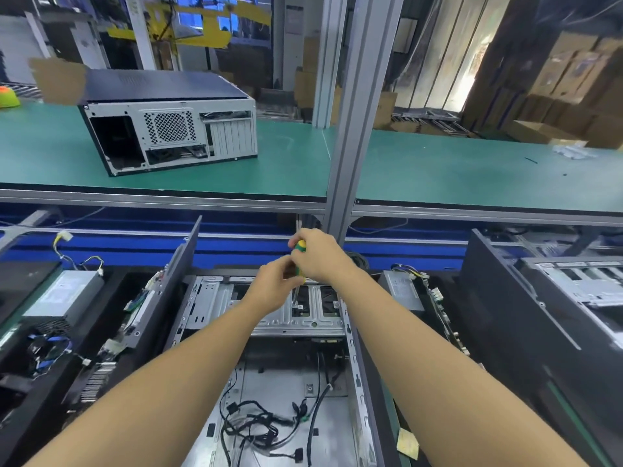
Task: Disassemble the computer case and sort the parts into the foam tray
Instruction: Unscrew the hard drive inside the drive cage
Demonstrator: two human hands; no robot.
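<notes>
Lying open in the near centre, the computer case (269, 382) has a metal drive cage (209, 301) at its far end and loose black cables (249, 423) on its floor. A yellow-green screwdriver (300, 246) stands over the cage, the right hand (320, 256) wrapped round the handle's top and the left hand (273, 288) pinching it lower down. Another case (168, 129) sits far left on the green bench (438, 170)

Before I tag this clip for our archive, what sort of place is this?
Likely an electronics factory's disassembly line: a long green-matted workbench, a grey metal computer case on it, and stacked brown cardboard boxes behind.
</notes>
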